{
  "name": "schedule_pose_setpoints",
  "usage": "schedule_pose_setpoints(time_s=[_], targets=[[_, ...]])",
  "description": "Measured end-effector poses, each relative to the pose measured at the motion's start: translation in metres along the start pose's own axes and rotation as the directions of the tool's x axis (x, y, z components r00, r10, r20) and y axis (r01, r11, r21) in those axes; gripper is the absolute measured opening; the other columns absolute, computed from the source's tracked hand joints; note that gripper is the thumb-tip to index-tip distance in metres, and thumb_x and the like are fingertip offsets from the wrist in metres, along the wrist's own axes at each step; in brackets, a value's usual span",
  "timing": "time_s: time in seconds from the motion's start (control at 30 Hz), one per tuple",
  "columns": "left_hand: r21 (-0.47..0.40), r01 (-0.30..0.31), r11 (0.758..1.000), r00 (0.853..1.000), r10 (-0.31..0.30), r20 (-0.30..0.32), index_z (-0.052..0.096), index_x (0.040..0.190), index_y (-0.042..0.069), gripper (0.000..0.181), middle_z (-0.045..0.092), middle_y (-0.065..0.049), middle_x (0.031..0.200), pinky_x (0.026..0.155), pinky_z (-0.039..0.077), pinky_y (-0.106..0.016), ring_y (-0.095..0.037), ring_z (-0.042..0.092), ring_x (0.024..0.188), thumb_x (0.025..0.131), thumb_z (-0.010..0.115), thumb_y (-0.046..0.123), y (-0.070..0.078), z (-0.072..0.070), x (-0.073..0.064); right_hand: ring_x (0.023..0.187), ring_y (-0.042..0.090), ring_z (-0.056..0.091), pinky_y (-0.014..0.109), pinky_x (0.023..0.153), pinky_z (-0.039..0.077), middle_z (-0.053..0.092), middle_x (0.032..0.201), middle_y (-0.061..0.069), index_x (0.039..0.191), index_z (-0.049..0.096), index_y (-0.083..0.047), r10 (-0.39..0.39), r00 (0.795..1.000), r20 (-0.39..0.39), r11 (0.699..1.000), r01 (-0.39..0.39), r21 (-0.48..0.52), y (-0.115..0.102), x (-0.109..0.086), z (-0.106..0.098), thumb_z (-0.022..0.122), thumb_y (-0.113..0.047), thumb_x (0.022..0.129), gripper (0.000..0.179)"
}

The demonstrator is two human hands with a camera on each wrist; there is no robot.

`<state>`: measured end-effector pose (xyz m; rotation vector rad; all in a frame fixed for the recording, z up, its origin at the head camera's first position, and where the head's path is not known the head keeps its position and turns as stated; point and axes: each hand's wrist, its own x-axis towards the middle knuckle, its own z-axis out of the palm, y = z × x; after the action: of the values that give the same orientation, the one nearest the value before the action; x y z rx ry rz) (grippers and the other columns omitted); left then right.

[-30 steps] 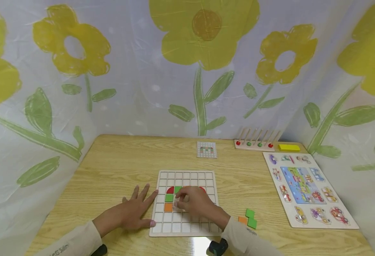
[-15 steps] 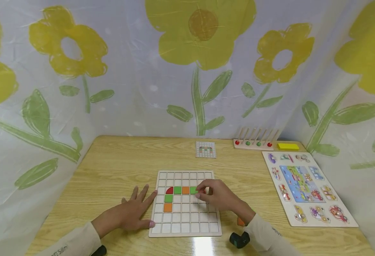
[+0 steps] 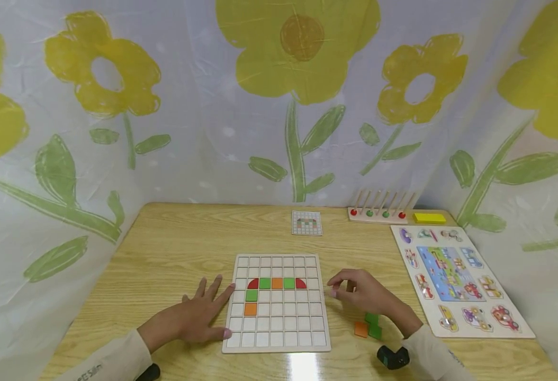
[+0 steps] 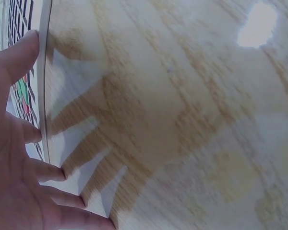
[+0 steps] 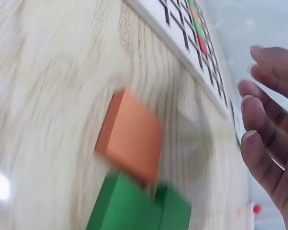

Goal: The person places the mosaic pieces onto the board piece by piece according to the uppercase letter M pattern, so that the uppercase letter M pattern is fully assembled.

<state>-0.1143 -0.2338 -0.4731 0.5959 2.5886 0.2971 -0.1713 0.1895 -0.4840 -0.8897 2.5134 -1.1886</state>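
Observation:
A square-gridded wooden board [image 3: 276, 338] lies on the table. One row holds a red quarter-round tile [image 3: 253, 283], a green tile [image 3: 265, 283], an orange tile [image 3: 277, 283], another green tile [image 3: 289, 283] and a second red quarter-round [image 3: 300, 283]. Below the left red one sit a green tile [image 3: 251, 295] and an orange tile [image 3: 250, 309]. My left hand [image 3: 200, 312] is spread flat, thumb and index finger touching the board's left edge. Off the right edge hovers my right hand [image 3: 362, 291], fingers loosely bent around nothing. Beneath it lie a loose orange block [image 5: 132, 136] and two green blocks [image 5: 127, 206].
Behind the board lies a small pattern card [image 3: 307, 223]. A peg stand [image 3: 379, 216] with red and green beads and a yellow block [image 3: 429, 218] stand at the back right. A vehicle puzzle board [image 3: 460, 286] covers the right side. A flowered curtain [image 3: 198, 132] surrounds the table.
My right hand has moved rightward from over the middle of the board to beyond its right edge, uncovering the tile row. The left hand has stayed in place.

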Motion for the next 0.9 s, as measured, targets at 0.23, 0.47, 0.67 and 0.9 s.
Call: schedule_pose_setpoints(time_s=[0.23,0.47,0.67,0.9], targets=[[-0.003,-0.003,1.000,1.000,0.003,-0.001,0.018,0.162,0.013,0.102,0.010,-0.031,0.164,0.091,0.030,-0.086,-0.065,0.011,0.144,0.089,0.058,0.070,0.000,0.000,0.000,0.059,0.003,0.051,0.022,0.052,0.045,0.071,0.098,-0.002,0.112,0.074,-0.009,0.029,1.000,-0.003,1.000,-0.029,-0.004,0.015,-0.023,-0.016,0.069,-0.026,0.097,0.024],[0.001,-0.001,1.000,1.000,0.001,0.002,0.017,0.162,0.013,0.102,0.010,-0.031,0.164,0.091,0.029,-0.086,-0.065,0.010,0.144,0.088,0.058,0.071,-0.001,0.000,0.000,0.061,0.000,0.053,0.024,0.054,0.048,0.070,0.099,0.003,0.111,0.073,-0.008,0.028,0.999,0.041,1.000,-0.028,0.007,0.028,-0.045,-0.025,0.071,-0.022,0.096,0.021],[0.009,0.006,1.000,1.000,-0.006,0.010,0.016,0.162,0.014,0.102,0.009,-0.030,0.165,0.091,0.030,-0.086,-0.064,0.010,0.144,0.088,0.057,0.072,-0.002,0.001,0.002,0.065,0.001,0.053,0.024,0.060,0.049,0.069,0.103,0.004,0.112,0.073,-0.011,0.043,0.997,0.067,0.999,-0.042,-0.020,0.037,-0.062,-0.033,0.073,-0.023,0.093,0.022],[0.007,-0.005,1.000,1.000,0.005,0.003,0.017,0.162,0.012,0.103,0.010,-0.031,0.164,0.090,0.030,-0.087,-0.065,0.011,0.143,0.088,0.057,0.071,-0.001,0.000,0.001,0.073,0.002,0.054,0.024,0.068,0.050,0.068,0.108,0.004,0.116,0.073,-0.012,0.071,0.990,0.124,0.997,-0.072,0.006,0.042,-0.074,-0.036,0.073,-0.026,0.093,0.026]])
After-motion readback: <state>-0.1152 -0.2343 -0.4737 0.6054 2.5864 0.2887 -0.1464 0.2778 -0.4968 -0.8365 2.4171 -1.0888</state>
